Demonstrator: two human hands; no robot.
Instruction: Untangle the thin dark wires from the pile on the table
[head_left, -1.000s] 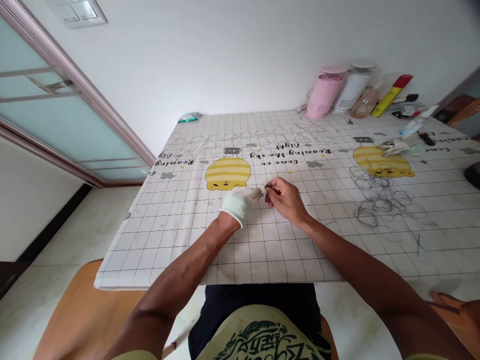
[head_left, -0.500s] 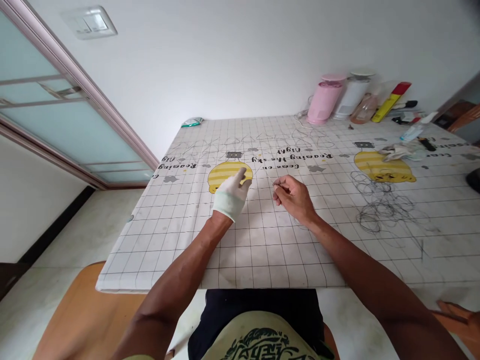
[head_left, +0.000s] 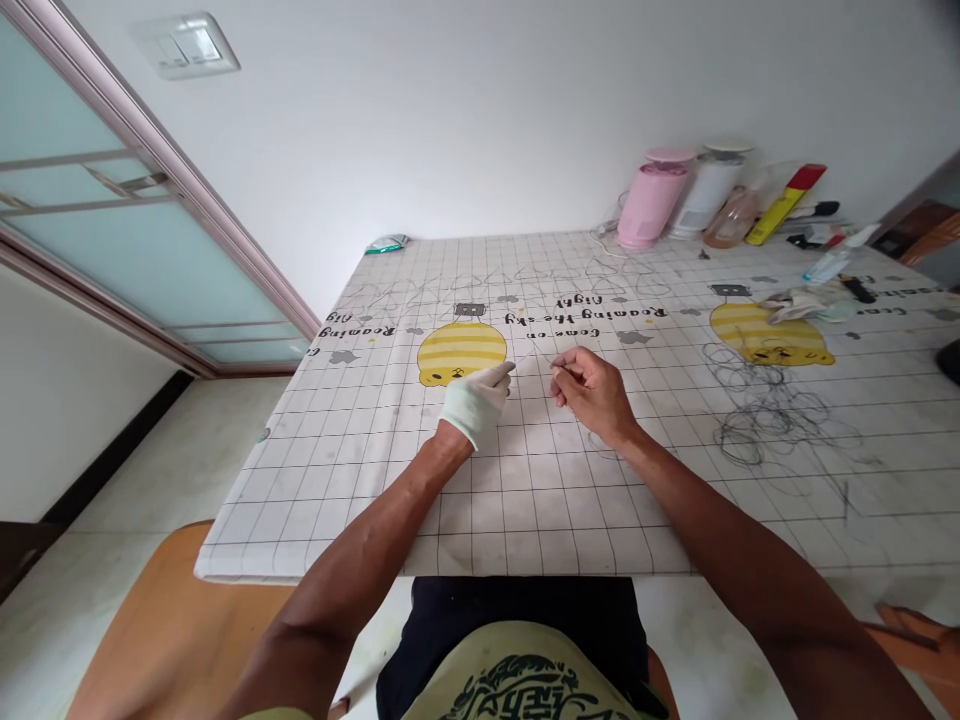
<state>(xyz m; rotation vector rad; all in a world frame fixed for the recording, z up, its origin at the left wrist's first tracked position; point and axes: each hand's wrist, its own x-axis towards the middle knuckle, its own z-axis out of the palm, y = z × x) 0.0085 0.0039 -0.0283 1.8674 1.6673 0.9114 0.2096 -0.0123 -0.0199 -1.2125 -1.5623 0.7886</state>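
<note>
My left hand [head_left: 480,398], in a white knit glove with dark fingertips, is closed above the tablecloth, thumb and fingers pressed together and pointing right. Whatever lies in its grip is too fine to see. My bare right hand [head_left: 592,392] faces it a short gap away, its thumb and index finger pinched on a thin wire that shows only as a faint line. Along the back of the grid-patterned tablecloth [head_left: 360,480] lie several bent wire shapes [head_left: 540,275]. A loose tangle of dark wire [head_left: 761,410] rests to the right of my right hand.
At the back right stand a pink cylinder-shaped device [head_left: 652,200], a white one [head_left: 705,195], bottles and a yellow-red box [head_left: 786,205]. A crumpled glove [head_left: 806,302] lies before them. A green packet [head_left: 387,244] sits at the back left corner. A wooden stool [head_left: 165,620] stands lower left.
My left hand has turned and moved slightly right and down, its fingers going from spread to pressed together. My right hand has shifted barely, still pinching.
</note>
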